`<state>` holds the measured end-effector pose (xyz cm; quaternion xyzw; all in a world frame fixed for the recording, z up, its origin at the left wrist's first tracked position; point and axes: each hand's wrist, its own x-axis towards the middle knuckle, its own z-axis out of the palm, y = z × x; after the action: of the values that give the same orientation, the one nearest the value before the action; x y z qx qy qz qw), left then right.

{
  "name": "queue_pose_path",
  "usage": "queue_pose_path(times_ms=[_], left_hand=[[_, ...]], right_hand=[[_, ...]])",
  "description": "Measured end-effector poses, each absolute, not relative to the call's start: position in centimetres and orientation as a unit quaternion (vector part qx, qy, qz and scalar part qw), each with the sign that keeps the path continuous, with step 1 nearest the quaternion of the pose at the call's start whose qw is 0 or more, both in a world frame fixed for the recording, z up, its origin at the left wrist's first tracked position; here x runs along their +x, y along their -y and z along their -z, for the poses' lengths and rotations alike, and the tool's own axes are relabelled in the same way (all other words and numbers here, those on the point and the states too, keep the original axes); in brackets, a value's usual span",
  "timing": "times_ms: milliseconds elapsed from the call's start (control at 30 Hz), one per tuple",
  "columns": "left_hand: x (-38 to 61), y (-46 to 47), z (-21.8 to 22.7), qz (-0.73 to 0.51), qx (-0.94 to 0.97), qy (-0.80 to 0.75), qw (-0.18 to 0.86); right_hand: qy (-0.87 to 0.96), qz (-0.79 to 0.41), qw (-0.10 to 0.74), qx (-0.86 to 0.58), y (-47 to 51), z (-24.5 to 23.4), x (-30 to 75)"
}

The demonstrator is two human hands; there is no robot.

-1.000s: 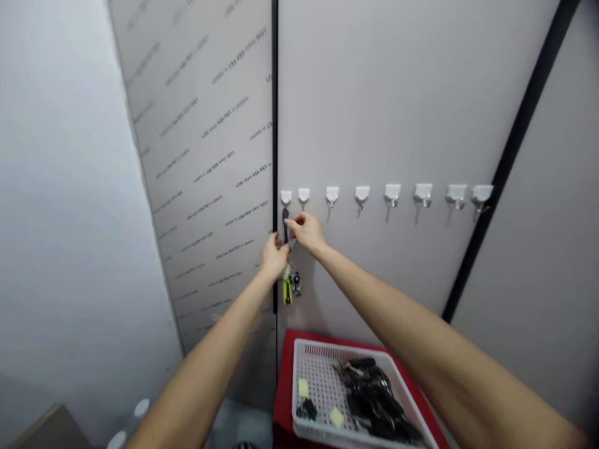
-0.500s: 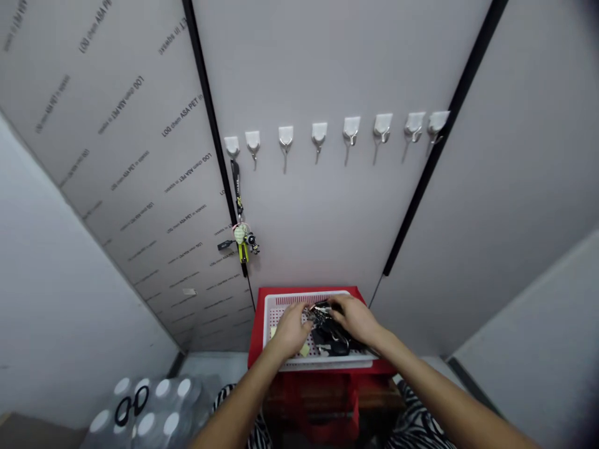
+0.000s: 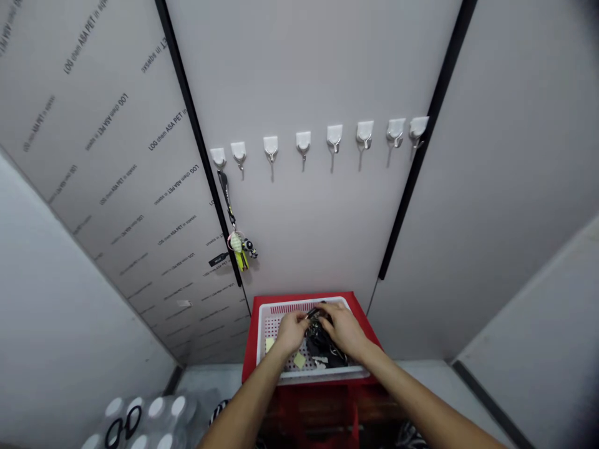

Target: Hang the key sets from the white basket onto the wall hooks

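Both of my hands are down inside a white plastic basket (image 3: 299, 307) with a perforated floor. My left hand (image 3: 292, 332) and my right hand (image 3: 344, 329) meet over a pile of black keys and lanyards (image 3: 322, 344), their fingers closed on its top end. Two yellow sticky notes (image 3: 299, 360) lie on the basket floor beside the pile. Up on the wall, a dark lanyard with a yellow and pale keychain (image 3: 238, 246) hangs from the leftmost white adhesive hook (image 3: 218, 157). The other hooks in the row (image 3: 333, 137) hold nothing.
The basket sits on a red stand (image 3: 248, 368). Grey wall panels with black seam strips (image 3: 196, 143) rise behind it, one printed with repeated text. A wrapped pack of bottles (image 3: 154, 418) with black loop handles on top stands at the lower left.
Both hands have dropped from the hooks to the basket. The lanyard with its keychain now hangs alone on the leftmost hook. The view has tilted upward, showing more wall.
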<state>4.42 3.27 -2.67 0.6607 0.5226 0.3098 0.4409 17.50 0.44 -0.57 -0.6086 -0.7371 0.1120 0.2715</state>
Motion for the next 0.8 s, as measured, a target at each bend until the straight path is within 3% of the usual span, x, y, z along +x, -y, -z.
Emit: queue_pose_path(times_ms=[167, 433, 800], left_hand=[[4.6, -2.4, 0.9, -0.419, 0.527, -0.432, 0.601], [3.6, -1.1, -3.5, -0.404, 0.47, -0.296, 0.727], [0.7, -3.4, -6.6, -0.537, 0.607, -0.399, 0.428]], right_hand=[[0.643, -0.259, 0.423, -0.583, -1.4, -1.0, 17.4], [0.634, -0.477, 0.434, -0.427, -2.1, -6.1, 15.5], [0.64, -0.394, 0.51, -0.418, -4.2, -14.5, 11.1]])
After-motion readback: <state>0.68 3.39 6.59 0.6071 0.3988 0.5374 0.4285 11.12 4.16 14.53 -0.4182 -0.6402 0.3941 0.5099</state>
